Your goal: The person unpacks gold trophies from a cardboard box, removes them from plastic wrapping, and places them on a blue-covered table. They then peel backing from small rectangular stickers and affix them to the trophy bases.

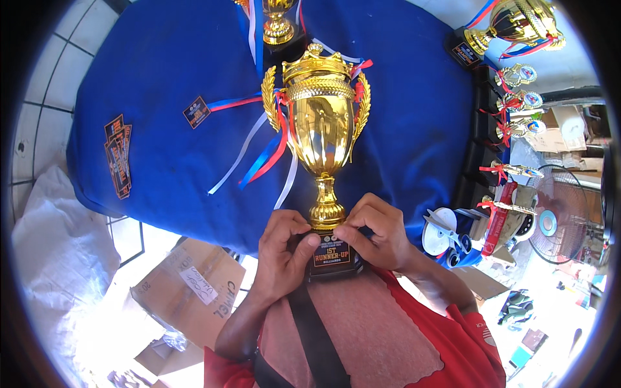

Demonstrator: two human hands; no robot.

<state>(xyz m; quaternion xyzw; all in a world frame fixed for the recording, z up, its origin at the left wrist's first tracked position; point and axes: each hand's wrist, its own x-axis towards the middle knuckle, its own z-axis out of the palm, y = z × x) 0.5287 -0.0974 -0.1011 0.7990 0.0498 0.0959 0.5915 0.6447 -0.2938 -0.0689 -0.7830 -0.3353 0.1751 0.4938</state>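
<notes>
A tall gold trophy cup point(321, 126) with leaf-shaped handles lies on the blue cloth, its black base point(333, 268) toward me. Both my hands hold that base from either side. My left hand point(284, 249) has its thumb at the left edge of a dark printed label point(332, 251) on the base's face. Against the label's upper right edge rests the thumb of my right hand point(376, 231), its fingers bent around the base. Red, blue and white ribbons point(262, 158) trail from the cup to the left.
Loose dark labels point(118, 158) lie stacked on the left of the blue cloth point(187, 174), with a single label point(196, 112) nearer the cup. Another trophy point(278, 29) stands behind. More trophies point(517, 100) line the right edge, near a fan point(556, 216). A cardboard box point(194, 291) sits lower left.
</notes>
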